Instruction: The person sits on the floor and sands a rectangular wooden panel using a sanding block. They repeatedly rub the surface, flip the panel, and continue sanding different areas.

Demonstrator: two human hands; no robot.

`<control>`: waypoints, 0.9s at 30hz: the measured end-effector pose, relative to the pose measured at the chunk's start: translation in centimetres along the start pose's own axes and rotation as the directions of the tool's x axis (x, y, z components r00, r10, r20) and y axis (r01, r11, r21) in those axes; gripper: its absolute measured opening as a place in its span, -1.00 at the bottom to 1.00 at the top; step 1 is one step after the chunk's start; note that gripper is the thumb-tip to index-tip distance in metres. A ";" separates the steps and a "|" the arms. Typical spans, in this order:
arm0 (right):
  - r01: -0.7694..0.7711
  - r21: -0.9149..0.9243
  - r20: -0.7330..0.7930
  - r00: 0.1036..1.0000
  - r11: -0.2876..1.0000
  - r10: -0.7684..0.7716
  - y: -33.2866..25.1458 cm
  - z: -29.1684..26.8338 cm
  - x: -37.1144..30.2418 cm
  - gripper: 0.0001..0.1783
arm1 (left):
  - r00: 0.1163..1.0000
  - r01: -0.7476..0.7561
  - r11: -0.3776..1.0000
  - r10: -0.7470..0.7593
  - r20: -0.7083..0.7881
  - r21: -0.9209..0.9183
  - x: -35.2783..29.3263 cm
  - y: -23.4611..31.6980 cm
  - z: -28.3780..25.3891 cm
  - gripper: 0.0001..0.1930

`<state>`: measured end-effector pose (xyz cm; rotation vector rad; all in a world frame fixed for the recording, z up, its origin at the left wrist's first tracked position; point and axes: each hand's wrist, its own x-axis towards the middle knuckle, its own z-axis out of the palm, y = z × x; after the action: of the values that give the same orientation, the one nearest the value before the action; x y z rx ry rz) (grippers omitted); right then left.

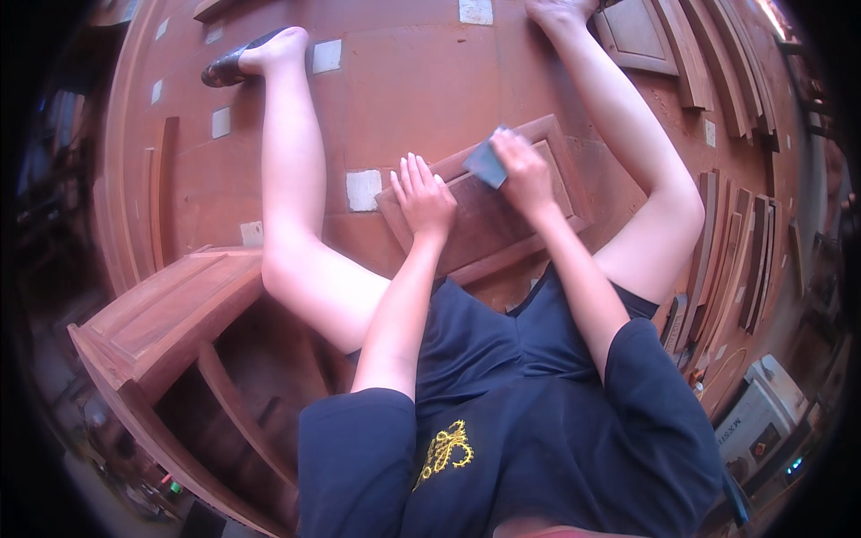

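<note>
A reddish-brown wooden panel door [489,220] with a raised centre and a frame lies on the floor between my legs, tilted so its right end sits farther away. My left hand [421,197] rests flat on the left end of its frame, fingers stretched out. In my right hand [525,175] is a grey-blue sheet of sandpaper [485,165], pressed against the panel's far edge. The fingers of that hand are closed over the sheet and slightly blurred.
On my left stands a wooden cabinet [170,309] with open compartments. Long wooden strips [731,260] lie along the right, with another panel door [635,36] at the far right. A white and grey box [762,412] stands at the lower right. White squares [363,190] dot the reddish floor.
</note>
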<state>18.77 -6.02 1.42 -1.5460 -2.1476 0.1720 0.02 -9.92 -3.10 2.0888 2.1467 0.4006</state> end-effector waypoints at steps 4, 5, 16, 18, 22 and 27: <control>-0.129 0.011 -0.124 0.984 0.992 0.129 3.6 -0.9 0.2 -0.56 | 1.000 0.002 1.000 -0.002 0.010 0.005 0.3 0.2 0.1 -0.45; -0.161 0.085 -0.091 0.981 0.983 0.169 2.4 -0.8 -0.2 -0.54 | 1.000 -0.002 1.000 0.002 0.008 0.011 0.1 0.0 0.3 -0.45; -0.102 0.039 -0.126 0.986 0.994 0.107 5.0 -0.2 0.2 -0.61 | 0.999 -0.021 0.999 0.020 -0.031 -0.030 0.3 0.2 0.2 -0.47; -0.087 0.106 -0.092 0.991 0.991 0.097 3.8 0.0 0.0 -0.59 | 1.000 -0.013 1.000 0.012 -0.018 -0.008 0.4 0.2 0.3 -0.48; 0.169 0.292 0.009 0.984 0.941 -0.180 -2.7 0.7 -1.5 -0.58 | 0.999 -0.020 1.000 0.019 -0.027 -0.023 0.1 -0.3 0.8 -0.47; 0.046 0.062 -0.010 0.999 0.997 -0.046 0.5 1.1 -1.4 -0.59 | 0.999 -0.008 0.999 0.006 -0.033 -0.047 -0.1 -0.3 0.3 -0.47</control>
<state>19.00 -6.97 -0.18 -1.4585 -2.1485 0.2145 -0.14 -9.95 -3.47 2.0794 2.1274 0.4848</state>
